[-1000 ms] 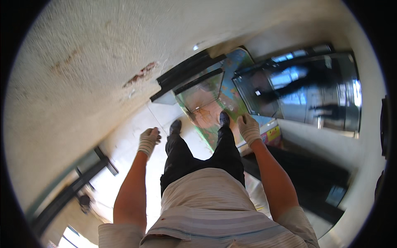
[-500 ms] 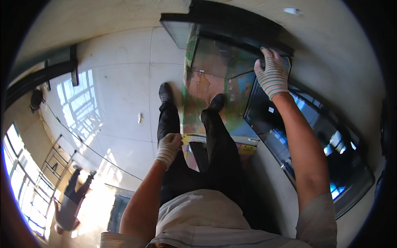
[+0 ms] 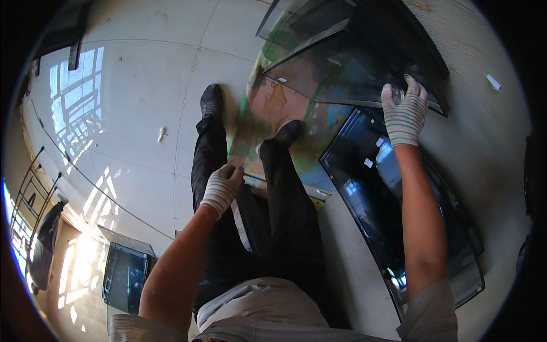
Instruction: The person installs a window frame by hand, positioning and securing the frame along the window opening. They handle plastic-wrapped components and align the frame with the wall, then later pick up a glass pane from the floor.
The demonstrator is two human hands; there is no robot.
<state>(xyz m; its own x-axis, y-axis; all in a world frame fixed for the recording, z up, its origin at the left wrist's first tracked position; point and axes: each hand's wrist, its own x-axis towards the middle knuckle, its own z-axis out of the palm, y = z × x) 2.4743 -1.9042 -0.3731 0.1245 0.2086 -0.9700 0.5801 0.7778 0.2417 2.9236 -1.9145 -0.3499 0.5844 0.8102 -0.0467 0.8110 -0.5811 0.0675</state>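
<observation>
My right hand (image 3: 405, 111), in a striped knit glove with bare fingertips, is closed around the lower right corner of a dark-edged glass panel (image 3: 336, 71). That panel tilts away from other dark glass panels (image 3: 419, 40) leaning on the wall. Under it lies a colourful painted sheet (image 3: 270, 117) with one of my shoes on it. My left hand (image 3: 223, 187), gloved alike, hovers over my left thigh with its fingers curled in, and I see nothing in it. Beside my right forearm, large glossy black panels (image 3: 376, 199) lean at a slant.
A dark glass panel (image 3: 126, 276) stands at the lower left. A cable (image 3: 108, 194) crosses the pale tiled floor (image 3: 142, 80). A small white scrap (image 3: 162, 134) lies there. Another person (image 3: 45, 245) is at the far left, near a metal rack (image 3: 35, 194).
The glass panel in my right hand has swung out from the stack toward me. My view has shifted, and my left hand has lifted slightly. The other person has moved.
</observation>
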